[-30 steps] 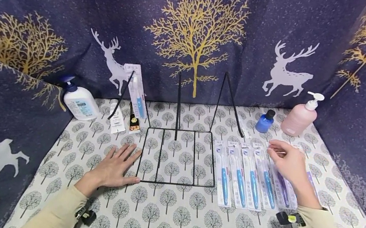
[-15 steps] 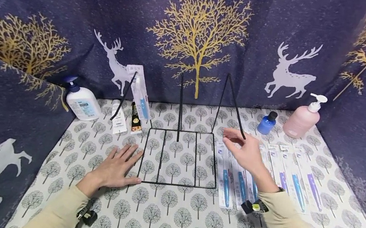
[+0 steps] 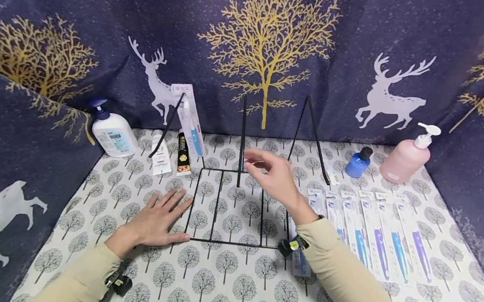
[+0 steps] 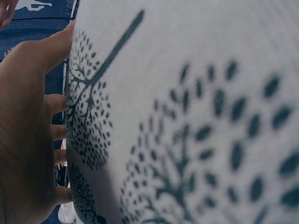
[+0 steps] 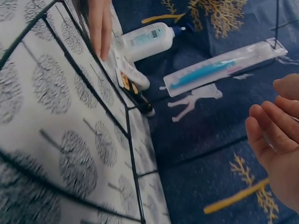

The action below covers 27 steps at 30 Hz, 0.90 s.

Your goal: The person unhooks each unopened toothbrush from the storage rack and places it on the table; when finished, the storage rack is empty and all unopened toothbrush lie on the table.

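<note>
A black wire rack (image 3: 233, 244) stands on the table, with several hook arms rising from its back. A packaged blue toothbrush (image 3: 191, 126) hangs on its left arm, also seen in the right wrist view. My left hand (image 3: 154, 222) rests flat on the cloth with fingers spread, its fingertips and thumb at the rack's left side. My right hand (image 3: 273, 175) is over the rack beside the middle arm, its fingers loosely bent; nothing shows between them in the right wrist view. Right of the rack, several packaged blue and purple toothbrushes (image 3: 380, 249) lie in a row, partly behind my right sleeve.
At the back left are a white pump bottle (image 3: 114, 136), a white tube (image 3: 161, 158) and a black tube (image 3: 183, 154). A blue bottle (image 3: 358, 164) and a pink pump bottle (image 3: 405, 159) stand at the back right. A dark patterned curtain (image 3: 251, 40) encloses the table.
My right hand has moved left from above the toothbrush row, past the rack's right arm, to over the rack's middle. My left hand has stayed in place.
</note>
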{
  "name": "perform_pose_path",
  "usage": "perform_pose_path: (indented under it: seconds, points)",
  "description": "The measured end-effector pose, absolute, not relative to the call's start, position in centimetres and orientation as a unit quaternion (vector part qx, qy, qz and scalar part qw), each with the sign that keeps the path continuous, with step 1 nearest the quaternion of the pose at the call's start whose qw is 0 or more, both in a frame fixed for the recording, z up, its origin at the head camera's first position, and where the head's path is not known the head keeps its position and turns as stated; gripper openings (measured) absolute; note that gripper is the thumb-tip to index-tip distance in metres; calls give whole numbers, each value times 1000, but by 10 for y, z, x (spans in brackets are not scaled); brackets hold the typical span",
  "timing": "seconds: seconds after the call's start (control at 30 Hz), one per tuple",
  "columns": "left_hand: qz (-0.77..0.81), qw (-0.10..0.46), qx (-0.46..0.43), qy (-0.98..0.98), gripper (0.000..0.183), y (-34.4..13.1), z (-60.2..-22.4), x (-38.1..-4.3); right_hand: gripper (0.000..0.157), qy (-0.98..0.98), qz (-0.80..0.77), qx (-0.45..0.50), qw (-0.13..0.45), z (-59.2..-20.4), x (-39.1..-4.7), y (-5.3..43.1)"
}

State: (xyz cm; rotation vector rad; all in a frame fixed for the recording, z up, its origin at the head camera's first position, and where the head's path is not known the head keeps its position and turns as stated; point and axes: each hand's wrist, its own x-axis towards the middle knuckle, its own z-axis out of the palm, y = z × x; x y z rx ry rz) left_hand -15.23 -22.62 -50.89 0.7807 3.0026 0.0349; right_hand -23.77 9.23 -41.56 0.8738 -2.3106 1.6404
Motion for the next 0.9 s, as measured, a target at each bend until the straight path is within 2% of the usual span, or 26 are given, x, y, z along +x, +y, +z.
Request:
perform_pose_path:
  seconds: [0.13, 0.33, 0.67, 0.9]
  points:
    - [7, 9, 255, 967, 92, -226, -507, -153, 33, -787, 548, 278, 61, -408, -249, 71]
    - [3, 15, 251, 968, 92, -225, -506, -151, 32, -776, 547, 310, 52, -404, -266, 40]
    - [9, 5, 252, 968, 91, -224, -508, -150, 39, -773, 539, 329, 71, -394, -288, -1]
    - [9, 4, 253, 967, 92, -225, -508, -152, 36, -785, 531, 303, 101, -393, -299, -21]
